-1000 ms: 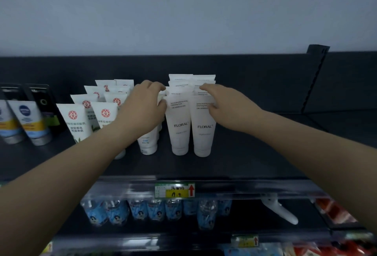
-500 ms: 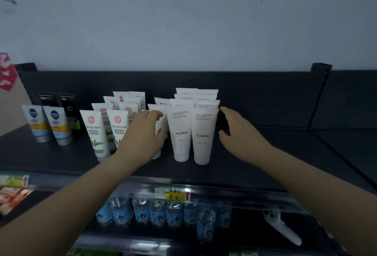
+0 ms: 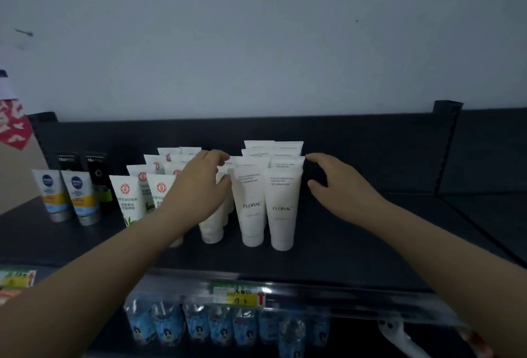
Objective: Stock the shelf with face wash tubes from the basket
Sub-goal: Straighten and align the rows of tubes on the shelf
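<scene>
White FLORAL face wash tubes stand cap-down in two rows on the dark top shelf. Left of them stands a shorter white tube, its upper part hidden behind my left hand. That hand's fingers curve loosely over the tube tops, thumb apart, not clamped on anything. My right hand hovers just right of the FLORAL rows, fingers spread, a small gap from the tubes. The basket is out of view.
Red-logo white tubes stand left of my left hand, then blue-and-yellow tubes and black tubes. The shelf right of the FLORAL rows is bare up to a divider. Below hang a price tag and blue packets.
My right hand has let go of the front FLORAL tube and drawn off to the right. My left hand has loosened over the short tube. The view has tilted upward.
</scene>
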A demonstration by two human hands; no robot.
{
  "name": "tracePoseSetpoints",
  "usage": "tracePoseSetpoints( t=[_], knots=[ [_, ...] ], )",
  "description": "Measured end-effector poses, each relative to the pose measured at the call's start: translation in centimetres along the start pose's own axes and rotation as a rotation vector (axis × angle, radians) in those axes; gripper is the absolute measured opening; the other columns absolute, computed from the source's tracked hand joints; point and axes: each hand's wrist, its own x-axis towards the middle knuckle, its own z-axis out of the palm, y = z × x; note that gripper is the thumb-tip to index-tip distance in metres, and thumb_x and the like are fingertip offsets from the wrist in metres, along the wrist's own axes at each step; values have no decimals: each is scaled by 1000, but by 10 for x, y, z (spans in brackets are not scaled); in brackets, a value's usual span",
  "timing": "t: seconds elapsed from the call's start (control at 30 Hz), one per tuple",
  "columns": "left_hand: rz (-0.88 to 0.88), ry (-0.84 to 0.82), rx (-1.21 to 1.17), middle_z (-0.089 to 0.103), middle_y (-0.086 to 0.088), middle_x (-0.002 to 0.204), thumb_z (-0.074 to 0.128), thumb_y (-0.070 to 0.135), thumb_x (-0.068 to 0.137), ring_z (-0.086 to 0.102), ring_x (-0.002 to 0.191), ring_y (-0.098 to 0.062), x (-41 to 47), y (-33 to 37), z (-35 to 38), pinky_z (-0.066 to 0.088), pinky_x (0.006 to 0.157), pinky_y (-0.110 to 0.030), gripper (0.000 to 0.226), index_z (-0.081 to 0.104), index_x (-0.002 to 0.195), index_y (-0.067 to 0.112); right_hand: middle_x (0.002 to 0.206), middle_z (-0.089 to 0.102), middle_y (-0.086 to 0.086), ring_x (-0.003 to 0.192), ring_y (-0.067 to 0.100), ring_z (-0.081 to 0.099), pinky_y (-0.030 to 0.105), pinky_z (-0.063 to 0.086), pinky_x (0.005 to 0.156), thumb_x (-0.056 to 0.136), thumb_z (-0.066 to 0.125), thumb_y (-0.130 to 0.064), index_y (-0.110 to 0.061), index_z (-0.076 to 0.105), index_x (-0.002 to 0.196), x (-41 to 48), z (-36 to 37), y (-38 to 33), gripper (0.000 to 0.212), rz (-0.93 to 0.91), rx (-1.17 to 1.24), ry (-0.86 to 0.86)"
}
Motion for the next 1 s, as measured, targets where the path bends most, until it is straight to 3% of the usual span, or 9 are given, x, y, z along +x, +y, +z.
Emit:
tracePoseSetpoints(
  t=[0.2, 0.33, 0.5, 0.83, 1.0],
  knots=[
    [87, -45, -49, 54, -3, 130, 52, 15, 92, 54, 114, -16, 65, -10, -9, 41, 91, -24, 41, 48, 133, 14, 143, 46, -5, 130, 11, 43, 18, 30, 99, 96, 50, -19, -20, 44, 139, 60, -15, -6, 43, 39, -49, 91],
    [138, -168, -90, 53, -1, 136, 51, 12, 93, 51, 122, -15, 111, -18, -3, 35, 95, -20, 44, 46, 137, 15, 133, 56, -4, 121, 10, 51, 17, 34, 94, 96, 51, -18, -19, 56, 129, 98, -16, -9, 34, 86, -73, 100],
    [190, -323, -70, 51, 0, 139, 51, 14, 94, 49, 126, -16, 158, -26, 22, 36, 101, -24, 43, 46, 137, 17, 123, 61, -6, 102, 5, 51, 20, 39, 84, 96, 52, -19, -22, 62, 121, 138, -13, -4, 26, 137, -56, 59],
    [179, -557, 17, 56, -1, 134, 56, 13, 92, 52, 121, -17, 208, -43, 56, 38, 98, -22, 42, 52, 134, 15, 126, 62, 2, 115, 15, 57, 25, 43, 98, 92, 59, -12, -16, 58, 126, 189, 9, 39, 35, 200, -96, -138],
    [174, -621, 80, 60, 1, 128, 57, 19, 92, 55, 116, -16, 214, -47, 70, 39, 94, -23, 36, 59, 128, 17, 120, 64, 3, 103, 18, 62, 31, 54, 88, 92, 58, -12, -14, 62, 122, 199, 19, 55, 30, 248, -115, -225]
  ],
)
